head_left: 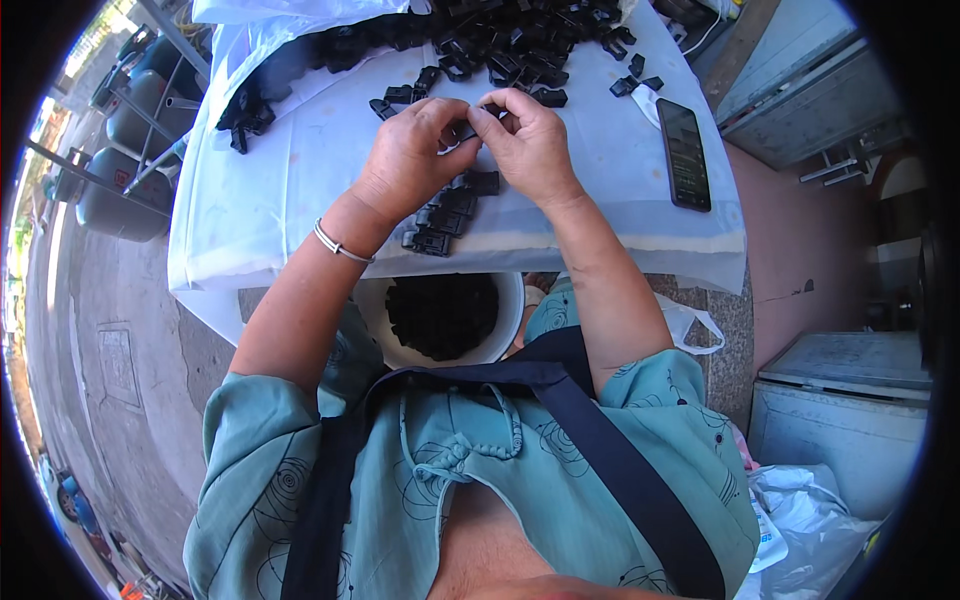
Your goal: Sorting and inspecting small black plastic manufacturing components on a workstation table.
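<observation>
Above the white-covered table (300, 190), my left hand (408, 155) and my right hand (530, 148) meet with their fingertips closed on a small black plastic part (463, 130), mostly hidden by the fingers. Just below them, a short row of similar black plastic parts (447, 212) runs toward the table's near edge. Beyond my hands spreads a large heap of the same black parts (510, 45), with a few loose ones (405, 94) lying closer to my left fingers. A white bucket (372, 310) full of black pieces (442, 315) stands below the table edge, between my legs.
A phone (686, 155) lies at the table's right side. White plastic sheeting (250, 40) covers part of the heap at far left. Grey tanks in a metal frame (125, 190) stand left of the table. A grey metal cabinet (840, 400) and plastic bags (805, 520) are at lower right.
</observation>
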Motion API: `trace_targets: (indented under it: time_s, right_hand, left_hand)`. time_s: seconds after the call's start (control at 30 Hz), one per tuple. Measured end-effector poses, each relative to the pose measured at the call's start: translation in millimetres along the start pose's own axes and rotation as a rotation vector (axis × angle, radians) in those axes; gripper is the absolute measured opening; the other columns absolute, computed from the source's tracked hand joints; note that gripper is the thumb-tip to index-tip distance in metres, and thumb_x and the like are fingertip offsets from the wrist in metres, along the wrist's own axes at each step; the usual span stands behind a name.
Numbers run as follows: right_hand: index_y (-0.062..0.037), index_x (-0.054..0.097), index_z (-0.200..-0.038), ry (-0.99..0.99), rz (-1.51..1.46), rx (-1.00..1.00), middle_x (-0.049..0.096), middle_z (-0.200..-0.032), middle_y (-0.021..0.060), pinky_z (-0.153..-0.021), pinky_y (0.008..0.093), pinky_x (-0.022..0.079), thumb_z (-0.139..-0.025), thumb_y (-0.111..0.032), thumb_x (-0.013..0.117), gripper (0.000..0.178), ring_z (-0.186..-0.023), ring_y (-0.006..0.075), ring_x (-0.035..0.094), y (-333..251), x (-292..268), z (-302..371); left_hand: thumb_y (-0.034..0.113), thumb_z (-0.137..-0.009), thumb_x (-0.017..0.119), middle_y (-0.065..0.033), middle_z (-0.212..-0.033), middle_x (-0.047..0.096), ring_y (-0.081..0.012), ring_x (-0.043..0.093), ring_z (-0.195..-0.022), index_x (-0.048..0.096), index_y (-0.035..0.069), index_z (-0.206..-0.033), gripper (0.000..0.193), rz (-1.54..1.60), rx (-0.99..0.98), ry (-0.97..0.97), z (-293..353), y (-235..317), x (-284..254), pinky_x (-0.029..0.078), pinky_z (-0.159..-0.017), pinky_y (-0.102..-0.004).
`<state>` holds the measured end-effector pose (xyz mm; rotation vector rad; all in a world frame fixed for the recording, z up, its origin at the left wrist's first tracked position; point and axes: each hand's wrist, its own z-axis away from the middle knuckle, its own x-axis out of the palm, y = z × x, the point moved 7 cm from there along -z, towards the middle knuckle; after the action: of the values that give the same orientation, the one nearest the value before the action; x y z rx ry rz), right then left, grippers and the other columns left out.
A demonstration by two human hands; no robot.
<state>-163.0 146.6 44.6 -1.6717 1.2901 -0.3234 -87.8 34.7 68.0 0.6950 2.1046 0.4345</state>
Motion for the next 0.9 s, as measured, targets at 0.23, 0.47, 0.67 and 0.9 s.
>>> trace_targets:
  time_s: [0.23, 0.47, 0.67, 0.9]
  right_hand:
    - [-0.0017, 0.063, -0.096, 0.278, -0.182, 0.220, 0.060, -0.077, -0.0021, -0.058, 0.0196, 0.043, -0.094, -0.021, 0.062, 0.020, -0.064, 0.0045, 0.053, 26.0, -67.9, -7.0]
    - [-0.0064, 0.061, -0.110, -0.103, 0.739, -0.007, 0.066, -0.100, 0.0148, -0.077, 0.0404, 0.053, -0.083, -0.022, 0.069, 0.032, -0.087, 0.0311, 0.064, 0.4, -33.3, 1.1]
    - [-0.0049, 0.061, -0.110, -0.115, 0.991, 0.018, 0.065, -0.104, 0.0161, -0.078, 0.0403, 0.053, -0.082, -0.025, 0.070, 0.035, -0.089, 0.0318, 0.064, -3.2, -27.1, 11.2]
    - [-0.0038, 0.062, -0.113, -0.274, 0.589, -0.079, 0.062, -0.099, 0.0167, -0.081, 0.0405, 0.051, -0.083, -0.017, 0.067, 0.032, -0.091, 0.0344, 0.062, -6.1, -6.5, 28.4]
  left_hand:
    - [0.021, -0.078, 0.075, -0.0096, -0.078, 0.067, -0.0203, 0.066, -0.068, 0.064, 0.002, -0.094, 0.026, 0.071, -0.174, 0.041, 1.4, -29.7, -6.8, 0.054, -0.067, -0.0303]
    - [0.020, -0.083, 0.067, -0.0162, -0.083, 0.069, -0.0321, 0.068, -0.075, 0.068, 0.004, -0.101, 0.025, -0.140, -0.248, -0.044, -34.9, -39.9, -20.3, 0.054, -0.070, -0.0381]
    - [-0.001, -0.076, 0.061, -0.0103, -0.112, 0.065, -0.0315, 0.061, -0.102, 0.068, 0.008, -0.099, 0.026, -0.338, 0.159, -0.365, 8.3, -31.3, -27.8, 0.050, -0.089, -0.0396]
    - [0.011, -0.078, 0.072, -0.0141, -0.097, 0.065, -0.0312, 0.065, -0.083, 0.066, 0.006, -0.103, 0.026, -0.093, -0.132, -0.260, 26.9, -43.4, -19.2, 0.054, -0.076, -0.0368]
